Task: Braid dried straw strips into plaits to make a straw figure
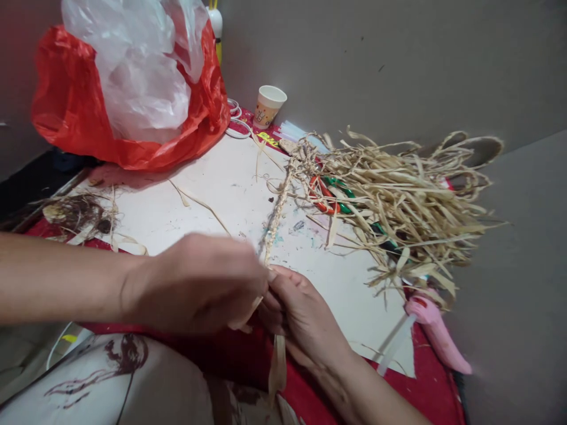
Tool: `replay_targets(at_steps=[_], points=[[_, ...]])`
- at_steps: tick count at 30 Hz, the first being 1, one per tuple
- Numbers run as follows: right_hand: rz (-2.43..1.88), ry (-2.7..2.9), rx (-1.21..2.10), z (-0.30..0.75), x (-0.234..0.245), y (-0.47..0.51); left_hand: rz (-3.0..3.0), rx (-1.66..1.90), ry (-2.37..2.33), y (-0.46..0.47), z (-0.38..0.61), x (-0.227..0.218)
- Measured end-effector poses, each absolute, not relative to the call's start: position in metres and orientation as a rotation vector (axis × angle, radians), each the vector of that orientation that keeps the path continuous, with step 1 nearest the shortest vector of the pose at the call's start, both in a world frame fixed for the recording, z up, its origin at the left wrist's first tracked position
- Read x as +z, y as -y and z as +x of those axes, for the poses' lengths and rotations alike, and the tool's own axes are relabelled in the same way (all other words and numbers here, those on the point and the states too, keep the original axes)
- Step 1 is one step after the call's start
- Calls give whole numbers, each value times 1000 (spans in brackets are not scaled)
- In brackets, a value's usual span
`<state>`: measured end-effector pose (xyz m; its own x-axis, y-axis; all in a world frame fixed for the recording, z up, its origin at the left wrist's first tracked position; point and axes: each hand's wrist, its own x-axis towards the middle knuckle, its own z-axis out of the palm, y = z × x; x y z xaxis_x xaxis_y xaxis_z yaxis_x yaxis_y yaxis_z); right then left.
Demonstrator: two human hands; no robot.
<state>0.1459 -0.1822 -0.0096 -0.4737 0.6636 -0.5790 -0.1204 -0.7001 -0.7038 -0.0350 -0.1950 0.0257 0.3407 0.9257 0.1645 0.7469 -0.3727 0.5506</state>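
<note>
A braided straw cord [278,212] runs from the straw pile down to my hands. My right hand [301,310] pinches its near end between thumb and fingers. My left hand [199,283], smeared by motion, is closed right beside it, with a pale straw strip [253,308] showing at its fingertips. Below my right hand hangs a loose flat straw strip [277,366]. The cord's far end meets a large heap of dry straw [411,200] on the right. My fingers hide the spot where the strips join the braid.
A white board [212,183] covers the red cloth [416,389]. Behind stand a red plastic bag [75,100] with clear plastic inside and a paper cup [269,106]. Red looped handles [321,198] poke from the straw. A pink glue gun [440,336] lies right; dark fibres [80,212] lie left.
</note>
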Motion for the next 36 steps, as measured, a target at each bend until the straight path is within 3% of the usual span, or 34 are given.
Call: replay_targets(at_steps=[5,8,17,27,36], points=[[-1207,896,2215,147,-12,179,1270,388,-1119,158,-27,26],[-1196,938,2225,149,-13,177,1020,241,-957,156,-22,21],[-1137,1262,2242,159,-16,166,1252,138,-1175,157,-28,27],[-1155,1658,2082,163,-7,162,1035,189,-999,153,-28,13],[-1212,2272,1552,166,3,165,1194,164,-1131,155,-24,10]])
